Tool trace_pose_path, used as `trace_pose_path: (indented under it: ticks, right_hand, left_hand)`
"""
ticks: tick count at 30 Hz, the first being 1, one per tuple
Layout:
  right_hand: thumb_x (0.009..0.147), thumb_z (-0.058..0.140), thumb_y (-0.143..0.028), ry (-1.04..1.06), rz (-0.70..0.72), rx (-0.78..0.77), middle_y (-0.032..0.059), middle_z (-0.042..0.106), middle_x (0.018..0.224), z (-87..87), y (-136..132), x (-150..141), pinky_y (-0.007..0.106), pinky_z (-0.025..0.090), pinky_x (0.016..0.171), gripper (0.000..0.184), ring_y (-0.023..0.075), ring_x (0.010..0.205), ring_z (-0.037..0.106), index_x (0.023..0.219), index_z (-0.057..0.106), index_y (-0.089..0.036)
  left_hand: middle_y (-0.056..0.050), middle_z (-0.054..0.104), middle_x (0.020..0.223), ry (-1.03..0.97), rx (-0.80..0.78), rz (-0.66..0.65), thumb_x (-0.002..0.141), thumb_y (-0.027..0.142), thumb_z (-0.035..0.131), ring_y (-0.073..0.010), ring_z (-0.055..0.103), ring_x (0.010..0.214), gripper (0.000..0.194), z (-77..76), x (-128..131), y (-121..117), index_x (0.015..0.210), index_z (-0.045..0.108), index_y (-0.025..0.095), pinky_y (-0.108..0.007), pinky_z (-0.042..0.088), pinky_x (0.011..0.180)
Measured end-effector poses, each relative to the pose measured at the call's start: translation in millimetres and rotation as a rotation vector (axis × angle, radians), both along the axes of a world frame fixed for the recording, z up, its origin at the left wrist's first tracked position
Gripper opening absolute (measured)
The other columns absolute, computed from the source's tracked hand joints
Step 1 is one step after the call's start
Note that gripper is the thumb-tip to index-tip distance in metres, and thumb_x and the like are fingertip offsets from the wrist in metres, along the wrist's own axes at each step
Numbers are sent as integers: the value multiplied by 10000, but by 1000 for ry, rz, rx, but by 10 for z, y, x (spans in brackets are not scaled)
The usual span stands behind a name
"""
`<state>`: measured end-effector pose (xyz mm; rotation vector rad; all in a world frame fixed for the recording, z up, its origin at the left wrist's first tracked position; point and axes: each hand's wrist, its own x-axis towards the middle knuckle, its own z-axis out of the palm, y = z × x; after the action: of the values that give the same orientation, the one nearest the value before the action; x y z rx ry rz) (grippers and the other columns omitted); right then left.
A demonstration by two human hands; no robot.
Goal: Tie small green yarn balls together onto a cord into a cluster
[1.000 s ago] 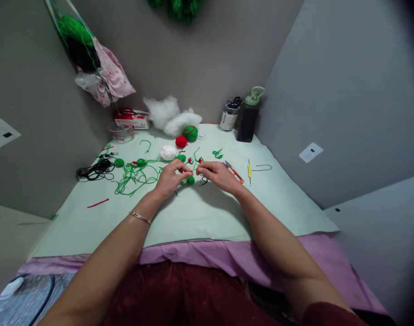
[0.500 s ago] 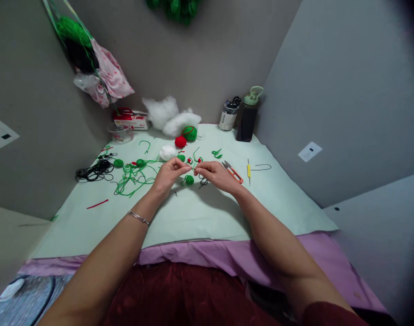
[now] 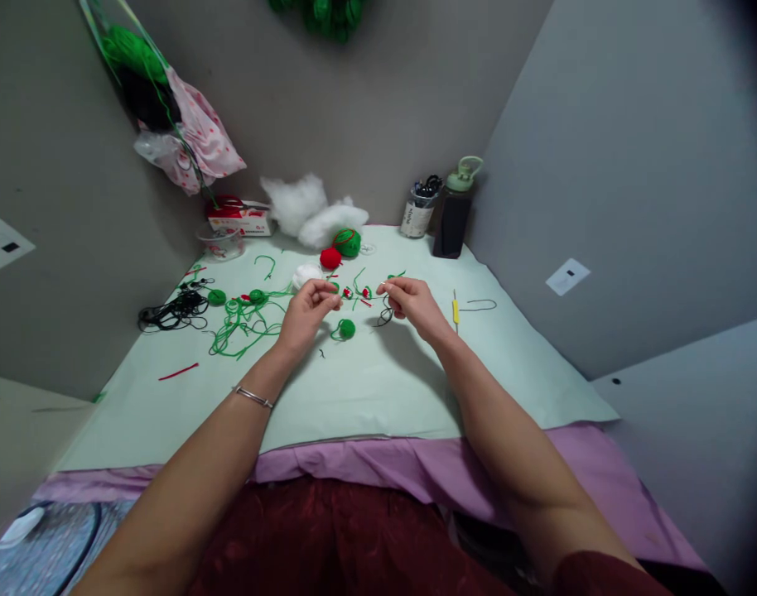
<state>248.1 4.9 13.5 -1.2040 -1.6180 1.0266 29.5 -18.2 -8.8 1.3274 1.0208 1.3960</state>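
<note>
My left hand (image 3: 309,314) is raised over the middle of the table, thumb and fingers pinched together beside the white yarn ball (image 3: 306,276). To its right, my right hand (image 3: 412,306) also pinches with thumb and forefinger. What each pinch holds is too fine to make out; a faint thin line shows between the two. A loop of black thread (image 3: 384,317) is just under my right fingers. Two small red-and-white pieces (image 3: 367,292) lie beyond the gap between the hands. Nearer me sits a small green ball (image 3: 347,329) with a tail of yarn.
Tangled green yarn (image 3: 245,331) and black cord (image 3: 178,310) spread on the left. White stuffing (image 3: 313,211), a red yarn ball (image 3: 330,258) and a green one (image 3: 350,243) are behind. At right lie a yellow-handled hook (image 3: 455,311) and a bottle (image 3: 451,215) stands farther back.
My hands have drawn apart, the right one moving to the right and now covering the orange-handled snips. The black thread near it has shifted right. A small red strand shows between them.
</note>
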Motion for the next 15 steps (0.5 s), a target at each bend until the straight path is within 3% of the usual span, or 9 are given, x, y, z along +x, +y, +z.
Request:
trace_pose_path:
  ticks: [3,5,9,11,15]
  right_hand:
    - [902,553,-319,-237,-187,222,67,686,835,24,24,87,315,435,706,252,173,713,566,906,760,-174]
    - [907,550,-291,-355,-275,320,93,711,964,37,25,117,343,445,805,257,202,822,607,942,784,-190]
    - [918,537,-313,-307,-200,254,59,685,801,22,21,111,326,441,735,297,194,739,594,1021,781,-181]
    - [917,518,-323,-224,-99,178,28,628,690,3,19,92,304,421,658,318,173,656,553,1042,763,-162]
    - [916,444,-280,-66,137,-2,-9,584,636,-2,-28,32,272,363,548,341,126,534,449,1111,692,-150]
  left_hand:
    - [-29,663,861,279,44,-69,856,403,674,-195,620,851,248,-73,-11,-13,1011,643,212,-357,486,835]
    - [-58,671,969,468,94,-121,840,398,688,-227,617,938,260,-135,-34,-11,1027,680,217,-390,483,881]
    - [-78,696,1088,694,149,-225,710,287,778,-293,584,1080,330,-202,-79,15,1035,740,239,-458,442,990]
    - [-70,706,1079,625,97,-219,694,272,787,-286,594,1048,326,-171,-78,19,1016,747,248,-455,450,971]
    - [-52,684,1142,264,-72,-175,717,334,797,-211,632,915,399,-13,-63,-14,1103,722,263,-385,493,859]
